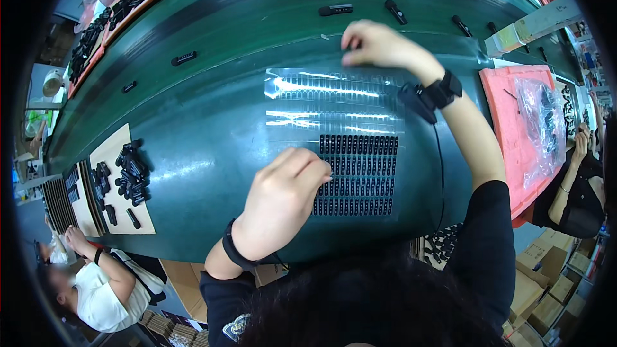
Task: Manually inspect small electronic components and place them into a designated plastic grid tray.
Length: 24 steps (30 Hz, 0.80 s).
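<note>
In front of me on the green table lie clear plastic sheets (283,130) with rows of narrow slots. The near rows are filled with small black strip-like parts (357,166), each with pale marks. My left hand (283,196) is pinched closed over the left edge of these filled rows; whatever its fingertips hold is hidden. Beyond the sheets' far edge, my right hand (380,45) has its fingers curled together, slightly blurred. A dark spot shows between its thumb and fingers, too small to name. A black device (418,103) with a cable is strapped at my right wrist.
Black microphone-shaped devices (335,10) lie spaced along the green belt (257,19). More are heaped on a cardboard sheet (138,215) at left. At right, a pink foam tray (501,128) holds a plastic bag. A pale post (533,26) stands far right. Co-workers sit on both sides.
</note>
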Tool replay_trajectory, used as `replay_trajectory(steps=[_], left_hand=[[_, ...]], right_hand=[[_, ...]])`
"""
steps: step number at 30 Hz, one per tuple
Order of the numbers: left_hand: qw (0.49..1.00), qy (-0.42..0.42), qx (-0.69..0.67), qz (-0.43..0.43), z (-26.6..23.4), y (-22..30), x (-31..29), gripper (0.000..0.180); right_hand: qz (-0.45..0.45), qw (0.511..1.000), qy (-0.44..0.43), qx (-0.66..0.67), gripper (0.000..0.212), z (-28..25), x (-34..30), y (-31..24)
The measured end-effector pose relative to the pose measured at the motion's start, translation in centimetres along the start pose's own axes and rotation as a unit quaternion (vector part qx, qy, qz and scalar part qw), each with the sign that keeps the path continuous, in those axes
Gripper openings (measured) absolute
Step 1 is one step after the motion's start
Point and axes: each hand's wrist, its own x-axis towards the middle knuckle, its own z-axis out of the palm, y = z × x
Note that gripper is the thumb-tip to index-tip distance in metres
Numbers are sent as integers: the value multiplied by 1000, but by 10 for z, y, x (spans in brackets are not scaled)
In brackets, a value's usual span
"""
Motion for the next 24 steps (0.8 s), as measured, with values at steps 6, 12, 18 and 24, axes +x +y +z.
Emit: replay_trajectory(steps=[6, 12, 18, 24], left_hand=[[994, 97, -45, 2, -27, 8, 21, 16], [957, 221, -172, -73, -40, 12, 30, 21], [921, 237, -274, -145, -44, 10, 28, 47], [886, 241, -371, -137, -39, 9, 29, 63]], right_hand=[[262, 889, 299, -227, 48, -43, 38, 82], [285, 947, 139, 52, 47, -56, 36, 69], [2, 946, 194, 258, 26, -42, -38, -50], [-71, 870, 270, 406, 26, 1, -89, -137]])
